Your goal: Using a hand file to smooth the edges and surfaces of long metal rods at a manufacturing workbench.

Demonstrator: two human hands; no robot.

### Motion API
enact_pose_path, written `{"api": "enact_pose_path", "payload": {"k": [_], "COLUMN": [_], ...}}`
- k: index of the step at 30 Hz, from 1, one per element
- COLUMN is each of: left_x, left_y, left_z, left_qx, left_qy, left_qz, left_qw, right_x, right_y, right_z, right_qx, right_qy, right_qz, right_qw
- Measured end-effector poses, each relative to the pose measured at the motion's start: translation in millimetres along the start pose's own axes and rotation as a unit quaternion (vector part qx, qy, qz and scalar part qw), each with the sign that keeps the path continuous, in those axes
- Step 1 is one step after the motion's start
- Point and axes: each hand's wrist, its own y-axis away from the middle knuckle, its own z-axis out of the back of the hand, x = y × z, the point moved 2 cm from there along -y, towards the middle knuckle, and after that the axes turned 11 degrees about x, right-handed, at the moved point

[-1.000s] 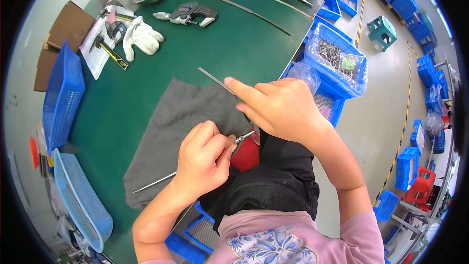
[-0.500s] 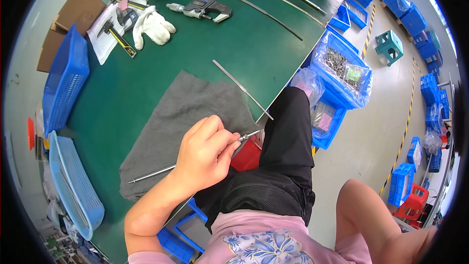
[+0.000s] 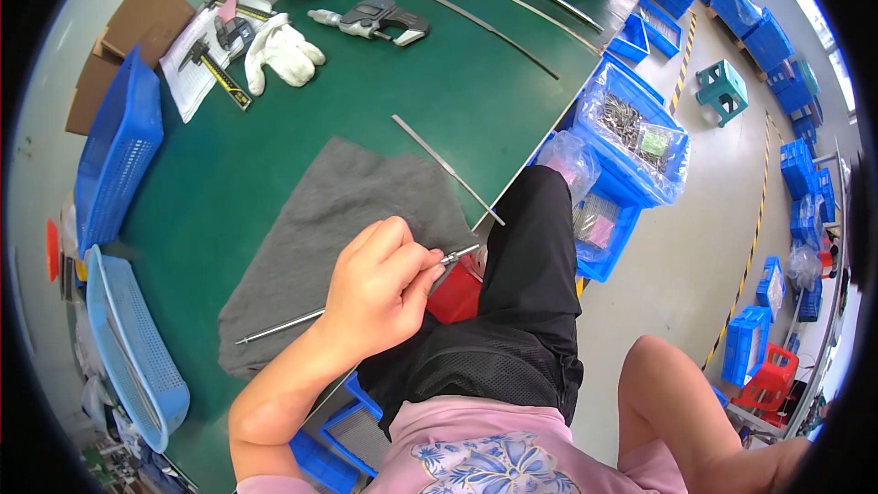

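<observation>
Left hand: the left hand (image 3: pixel 380 288) is curled, with fingers and thumb pinching a thin metal rod (image 3: pixel 283 325) near its right end
Rod: it lies slanting over the grey cloth (image 3: pixel 320 220) at the near edge of the green table (image 3: pixel 274 128); its right tip sticks out past the edge
Right hand: only the bare arm shows at the lower right; the hand is out of the picture
Second rod: another thin rod (image 3: pixel 448 167) lies on the table, above the hand
Far away: a white glove (image 3: pixel 279 50) and a grey measuring tool (image 3: pixel 370 20)
Beside the table: blue bins (image 3: pixel 631 137)
</observation>
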Motion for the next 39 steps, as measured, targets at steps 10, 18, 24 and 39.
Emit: {"api": "enact_pose_path", "payload": {"k": [10,18,24,39], "left_x": [-3,-12,-11,-6], "left_y": [2,2,2,6], "left_z": [-4,-6,-9,-7], "left_qx": [-0.03,-0.036,-0.032,-0.039], "left_qy": [-0.011,-0.001,0.009,0.004], "left_qz": [-0.018,-0.033,-0.033,-0.035], "left_qw": [0.999,0.999,0.999,0.999], "right_x": [-145,-208,-205,-155], "right_y": [-28,16,20,18], "right_z": [-144,-185,-169,-105], "right_qx": [0.138,0.33,0.275,-0.073], "right_qy": [0.251,0.397,0.372,0.307], "right_qz": [-0.174,-0.255,-0.32,-0.264], "right_qw": [0.942,0.817,0.827,0.912]}}
